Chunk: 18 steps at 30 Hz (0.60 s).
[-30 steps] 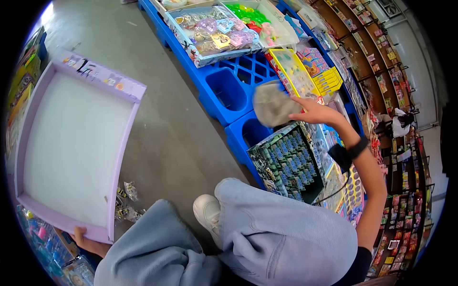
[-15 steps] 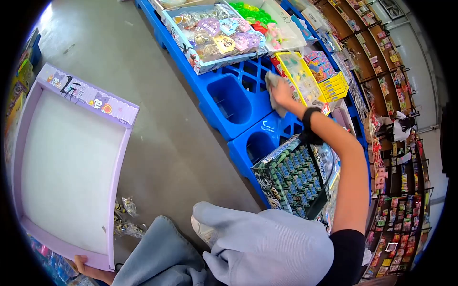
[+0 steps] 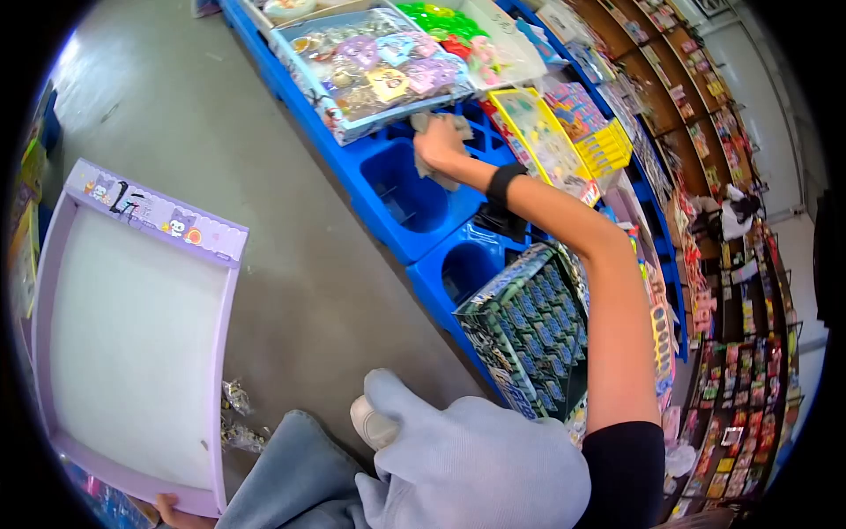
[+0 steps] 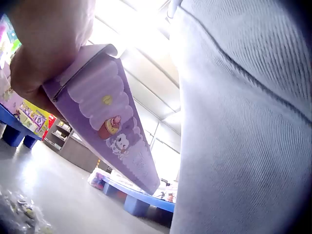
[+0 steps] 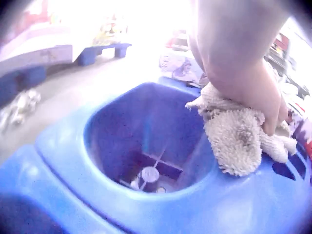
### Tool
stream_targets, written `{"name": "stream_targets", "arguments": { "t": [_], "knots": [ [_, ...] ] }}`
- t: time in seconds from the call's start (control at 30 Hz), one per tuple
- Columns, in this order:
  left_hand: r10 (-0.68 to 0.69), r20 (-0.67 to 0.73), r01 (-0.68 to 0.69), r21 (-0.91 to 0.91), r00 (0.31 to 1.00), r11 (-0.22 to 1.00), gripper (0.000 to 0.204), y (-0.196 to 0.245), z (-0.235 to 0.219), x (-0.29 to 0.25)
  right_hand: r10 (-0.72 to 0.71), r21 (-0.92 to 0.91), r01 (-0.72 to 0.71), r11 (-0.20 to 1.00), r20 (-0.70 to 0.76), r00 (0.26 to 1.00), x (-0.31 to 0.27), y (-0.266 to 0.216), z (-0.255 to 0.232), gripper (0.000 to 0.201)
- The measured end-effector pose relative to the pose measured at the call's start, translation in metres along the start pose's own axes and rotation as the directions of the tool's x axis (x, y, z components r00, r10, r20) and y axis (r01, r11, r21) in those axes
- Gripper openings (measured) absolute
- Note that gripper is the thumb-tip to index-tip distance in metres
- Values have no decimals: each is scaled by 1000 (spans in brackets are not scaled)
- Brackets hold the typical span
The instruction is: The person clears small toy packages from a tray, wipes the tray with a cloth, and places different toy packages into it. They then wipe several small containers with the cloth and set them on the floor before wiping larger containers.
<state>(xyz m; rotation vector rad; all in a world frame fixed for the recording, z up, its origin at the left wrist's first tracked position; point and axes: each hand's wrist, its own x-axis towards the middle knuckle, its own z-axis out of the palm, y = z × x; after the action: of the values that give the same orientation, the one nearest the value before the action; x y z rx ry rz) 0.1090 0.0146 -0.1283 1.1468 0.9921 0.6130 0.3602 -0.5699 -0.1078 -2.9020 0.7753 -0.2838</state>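
My head view: bright, fairly even light, hot glare on the floor (image 3: 291, 300) at 10 o'clock, black fisheye corners, shelves (image 3: 740, 397) bowed from 1 to 4 o'clock. Left wrist: strong backlight, ceiling (image 4: 141, 63) blown out at 12, shine on the floor around 8, plastic packets (image 4: 22, 209) smeared there too. Right wrist: whited out at 12, hazy, violet cast; I get sheen on the pallet (image 5: 243, 200), shade inside its well (image 5: 146, 117), cloth (image 5: 234, 141) nap readable, background soft.
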Motion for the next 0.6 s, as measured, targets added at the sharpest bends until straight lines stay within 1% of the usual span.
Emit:
{"name": "stream_targets", "arguments": {
  "t": [0.03,0.1,0.13,0.17,0.23,0.27,0.33,0.37,0.43,0.47,0.53,0.57,0.6],
  "knots": [
    [-3,10,3,-5,1000,1000,39,-2,1,0,-7,57,7,998,-1,1000,3,-2,-2,35],
    [-8,21,9,-24,1000,1000,39,-4,2,-4,-92,140,88,986,21,996,-10,-8,-11,33],
    [-8,20,9,-32,1000,999,39,-4,2,-5,-202,127,191,973,80,976,-18,-19,-10,32],
    [-9,25,10,-36,1000,999,39,-5,2,-7,-306,119,291,949,142,941,-28,-32,-6,31],
    [-15,33,17,-36,999,999,39,-5,1,-10,-451,265,418,869,77,889,-64,-63,-2,33],
    [-16,38,18,-37,999,999,39,-5,0,-11,-447,266,414,870,74,891,-68,-62,-10,33],
    [1,43,1,-46,999,999,39,-1,-1,-12,-613,188,585,789,170,772,-70,-62,-24,40],
    [7,36,-5,-53,999,999,39,-1,-5,-13,-665,222,627,747,261,699,-68,-53,-26,47],
    [10,26,-9,-53,1000,999,39,-1,-9,-14,-756,233,733,639,365,543,-83,-35,-40,49],
    [8,27,-7,-43,1000,999,38,-1,-10,-14,-748,240,724,647,380,544,-91,-25,-46,49],
    [1,35,0,-18,999,1000,38,1,-13,-15,-798,387,719,577,454,396,-107,-6,-56,47],
    [3,37,-2,-15,999,1000,38,0,-13,-15,-792,389,712,585,461,399,-112,0,-61,47],
    [5,45,-4,-12,999,1000,38,0,-13,-14,-810,415,743,524,514,284,-115,7,-67,46]
  ]
}}
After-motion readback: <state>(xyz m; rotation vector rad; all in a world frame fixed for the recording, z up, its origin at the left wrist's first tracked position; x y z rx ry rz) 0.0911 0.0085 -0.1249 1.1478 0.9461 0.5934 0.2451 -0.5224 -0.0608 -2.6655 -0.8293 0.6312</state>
